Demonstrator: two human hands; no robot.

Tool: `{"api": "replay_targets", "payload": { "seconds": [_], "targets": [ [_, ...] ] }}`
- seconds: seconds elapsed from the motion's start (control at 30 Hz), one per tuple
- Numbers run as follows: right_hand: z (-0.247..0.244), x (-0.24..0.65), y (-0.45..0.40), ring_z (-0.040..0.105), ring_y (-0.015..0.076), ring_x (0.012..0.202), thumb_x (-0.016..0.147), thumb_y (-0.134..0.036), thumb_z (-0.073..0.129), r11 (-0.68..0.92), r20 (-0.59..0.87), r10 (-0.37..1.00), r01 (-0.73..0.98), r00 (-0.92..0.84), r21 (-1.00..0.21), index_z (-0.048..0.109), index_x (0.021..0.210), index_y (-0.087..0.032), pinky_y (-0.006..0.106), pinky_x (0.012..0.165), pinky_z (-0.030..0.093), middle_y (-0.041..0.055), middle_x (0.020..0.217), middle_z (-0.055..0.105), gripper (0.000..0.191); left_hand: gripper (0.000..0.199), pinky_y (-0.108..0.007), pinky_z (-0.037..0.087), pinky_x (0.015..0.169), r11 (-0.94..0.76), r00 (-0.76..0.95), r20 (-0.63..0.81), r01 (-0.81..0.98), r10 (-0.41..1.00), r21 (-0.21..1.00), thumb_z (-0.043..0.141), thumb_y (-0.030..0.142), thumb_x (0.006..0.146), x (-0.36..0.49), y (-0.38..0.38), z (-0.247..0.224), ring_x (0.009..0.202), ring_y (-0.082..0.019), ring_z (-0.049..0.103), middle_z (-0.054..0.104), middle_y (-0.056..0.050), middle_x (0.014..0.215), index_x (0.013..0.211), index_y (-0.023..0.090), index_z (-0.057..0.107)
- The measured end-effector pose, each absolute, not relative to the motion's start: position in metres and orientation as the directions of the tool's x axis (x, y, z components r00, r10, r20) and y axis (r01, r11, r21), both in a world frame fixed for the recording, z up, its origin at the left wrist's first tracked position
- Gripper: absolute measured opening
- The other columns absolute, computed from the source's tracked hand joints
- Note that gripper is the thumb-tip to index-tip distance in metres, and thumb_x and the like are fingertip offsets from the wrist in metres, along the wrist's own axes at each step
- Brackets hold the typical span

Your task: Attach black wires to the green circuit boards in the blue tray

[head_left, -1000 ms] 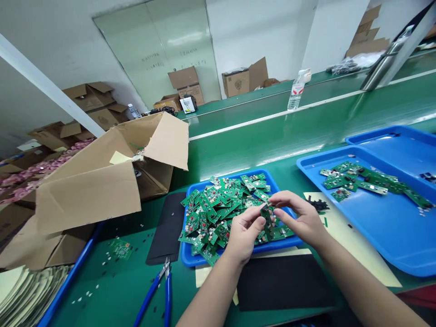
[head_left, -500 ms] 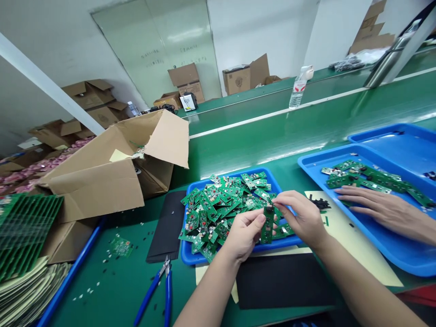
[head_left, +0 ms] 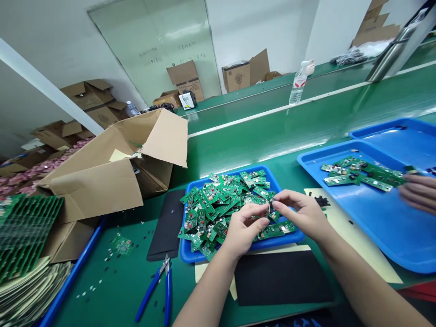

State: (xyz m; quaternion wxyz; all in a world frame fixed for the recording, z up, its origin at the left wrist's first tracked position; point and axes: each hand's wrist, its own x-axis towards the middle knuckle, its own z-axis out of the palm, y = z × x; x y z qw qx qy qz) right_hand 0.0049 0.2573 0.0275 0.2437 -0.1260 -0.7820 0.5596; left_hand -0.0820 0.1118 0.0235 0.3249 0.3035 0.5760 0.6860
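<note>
A blue tray (head_left: 186, 256) heaped with small green circuit boards (head_left: 221, 200) lies in front of me. Over its right part, my left hand (head_left: 245, 227) has its thumb and index finger closed on a circuit board, seen nearly edge-on and mostly hidden by the fingers. Close beside it, my right hand (head_left: 301, 213) has thumb and index finger pinched together at the top of that board; whatever is between those fingertips is too small to make out. A black sheet (head_left: 282, 279) lies below my wrists.
Blue-handled cutters (head_left: 168, 290) and black sheets (head_left: 166, 227) lie left of the tray. An open cardboard box (head_left: 98, 181) stands behind them. At right, another person's blurred hand (head_left: 420, 193) is over a blue tray (head_left: 384, 240) holding boards. A bottle (head_left: 297, 88) stands farther back.
The board in my left hand has turned from face-on to nearly edge-on. The other person's hand has moved right, off the boards in the right tray.
</note>
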Motion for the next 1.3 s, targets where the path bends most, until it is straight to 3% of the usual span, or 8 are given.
{"api": "replay_targets", "payload": {
  "seconds": [0.4,0.47,0.6,0.7,0.83,0.93,1.1,1.3],
  "targets": [
    [0.032,0.005,0.253,0.056,0.0173,0.07,0.085,-0.026,0.051,0.507,0.432,0.313,-0.236,-0.846,-0.829,0.058,0.075,-0.02,0.031,0.066,0.046,0.0055,0.072,0.06,0.014,0.029,-0.027,0.047,0.072,-0.042,-0.653,0.094,0.094,0.752,0.995,0.063,0.031,0.077,-0.086,0.112,0.019,0.082,-0.016,0.056,0.058,-0.007,0.09,0.104,0.021,0.067],
    [0.032,0.007,0.256,0.058,0.0182,0.077,0.084,-0.027,0.054,0.442,0.385,0.262,-0.245,-0.885,-0.863,0.062,0.085,-0.019,0.031,0.069,0.048,0.0067,0.081,0.062,0.012,0.029,-0.026,0.047,0.072,-0.049,-0.674,0.105,0.102,0.732,0.994,0.063,0.03,0.078,-0.085,0.112,0.018,0.082,-0.015,0.056,0.058,-0.007,0.092,0.105,0.021,0.067],
    [0.034,0.009,0.264,0.061,0.0187,0.084,0.077,-0.032,0.062,0.166,0.138,0.216,-0.103,-0.967,-0.981,0.061,0.106,-0.019,0.03,0.069,0.052,0.0077,0.094,0.064,0.031,0.031,-0.028,0.049,0.079,-0.132,-0.711,0.187,0.133,0.678,0.982,0.062,0.029,0.079,-0.083,0.113,0.014,0.089,-0.016,0.058,0.057,-0.007,0.099,0.109,0.023,0.064],
    [0.036,0.008,0.265,0.06,0.0141,0.064,0.077,-0.041,0.061,-0.002,0.011,0.287,-0.012,-0.958,-1.0,0.064,0.081,-0.015,0.025,0.056,0.05,0.0046,0.073,0.063,0.026,0.034,-0.03,0.049,0.083,-0.177,-0.703,0.281,0.219,0.654,0.96,0.062,0.027,0.079,-0.081,0.113,0.013,0.091,-0.016,0.058,0.056,-0.007,0.102,0.113,0.024,0.061],
    [0.036,0.006,0.261,0.053,0.0096,0.052,0.073,-0.045,0.064,-0.129,-0.09,0.207,0.064,-0.974,-0.99,0.059,0.064,-0.014,0.021,0.051,0.045,0.0007,0.057,0.057,0.032,0.034,-0.031,0.049,0.083,-0.133,-0.636,0.47,0.503,0.613,0.854,0.063,0.02,0.078,-0.078,0.111,0.015,0.091,-0.016,0.057,0.058,-0.006,0.097,0.112,0.024,0.061],
    [0.036,0.007,0.258,0.053,0.009,0.051,0.069,-0.042,0.069,-0.189,-0.139,0.171,0.107,-0.975,-0.976,0.058,0.063,-0.014,0.021,0.052,0.044,-0.0006,0.055,0.056,0.031,0.036,-0.03,0.05,0.08,-0.12,-0.568,0.562,0.631,0.601,0.767,0.063,0.018,0.078,-0.077,0.11,0.018,0.088,-0.015,0.057,0.059,-0.006,0.097,0.113,0.024,0.06],
    [0.036,0.008,0.258,0.054,0.0096,0.05,0.067,-0.042,0.07,-0.237,-0.178,0.15,0.139,-0.972,-0.961,0.057,0.064,-0.014,0.022,0.053,0.044,-0.0006,0.055,0.057,0.031,0.037,-0.029,0.05,0.077,-0.119,-0.539,0.599,0.677,0.591,0.726,0.062,0.017,0.078,-0.076,0.11,0.019,0.087,-0.015,0.057,0.059,-0.006,0.096,0.115,0.023,0.058],
    [0.035,0.007,0.253,0.052,0.0102,0.051,0.073,-0.04,0.062,-0.069,-0.11,0.235,0.097,-0.966,-0.993,0.056,0.065,-0.015,0.022,0.051,0.043,-0.0006,0.056,0.055,0.027,0.035,-0.028,0.05,0.073,-0.125,-0.568,0.547,0.615,0.615,0.779,0.063,0.02,0.078,-0.077,0.11,0.018,0.083,-0.015,0.057,0.059,-0.006,0.091,0.113,0.022,0.061]
  ]
}}
